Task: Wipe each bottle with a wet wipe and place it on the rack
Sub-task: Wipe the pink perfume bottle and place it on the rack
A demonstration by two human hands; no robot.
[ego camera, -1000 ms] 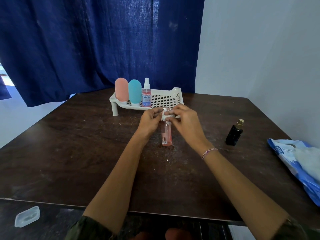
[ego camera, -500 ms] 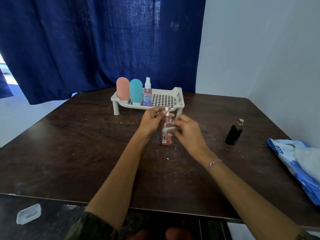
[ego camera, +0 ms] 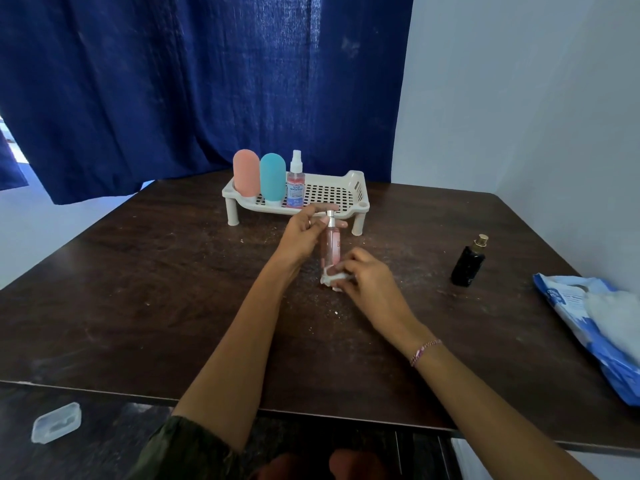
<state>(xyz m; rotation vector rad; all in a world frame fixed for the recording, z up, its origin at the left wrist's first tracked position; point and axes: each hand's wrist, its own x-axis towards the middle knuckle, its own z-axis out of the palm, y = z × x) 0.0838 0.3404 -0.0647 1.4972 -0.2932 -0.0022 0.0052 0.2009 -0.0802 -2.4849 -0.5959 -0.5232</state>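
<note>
A slim pink spray bottle [ego camera: 330, 247] stands upright on the dark table, in front of the white rack [ego camera: 356, 188]. My left hand [ego camera: 304, 233] pinches its silver top. My right hand [ego camera: 363, 275] grips a crumpled white wet wipe [ego camera: 330, 278] wrapped round the bottle's base. On the rack's left half stand a pink bottle [ego camera: 246, 172], a teal bottle [ego camera: 273, 177] and a clear spray bottle [ego camera: 296, 181]. A black bottle with a gold cap [ego camera: 470, 261] stands alone to the right.
A blue wet wipe pack [ego camera: 595, 327] lies at the table's right edge. A small clear plastic lid [ego camera: 55, 422] sits on a lower surface at bottom left. A blue curtain hangs behind the table; a white wall is on the right.
My right hand has slid the wipe down the pink bottle from its top to its base. My left hand has stayed at the bottle's top.
</note>
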